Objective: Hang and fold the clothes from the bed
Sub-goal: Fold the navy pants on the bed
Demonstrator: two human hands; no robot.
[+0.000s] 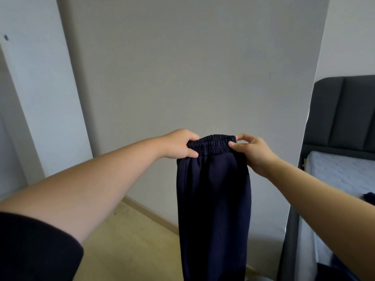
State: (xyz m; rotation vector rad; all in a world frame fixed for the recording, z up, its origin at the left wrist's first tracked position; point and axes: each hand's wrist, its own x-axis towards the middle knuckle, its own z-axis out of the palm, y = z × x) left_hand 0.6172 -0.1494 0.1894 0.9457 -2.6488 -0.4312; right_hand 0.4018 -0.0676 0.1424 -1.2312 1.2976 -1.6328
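Dark navy sweatpants [214, 199] hang straight down in front of me, held up by their elastic waistband. My left hand [179, 144] grips the waistband's left end. My right hand [252, 150] pinches its right end between thumb and fingers. The legs drop past the bottom of the view. The bed [343, 175] with a bare light mattress stands at the right, and a bit of another dark garment [369, 196] lies on it behind my right forearm.
A grey wall [192, 67] faces me close ahead. The dark padded headboard [341, 110] rises at the right. Light wooden floor [129, 236] with a skirting board lies below left. A white door frame [30, 98] runs along the left.
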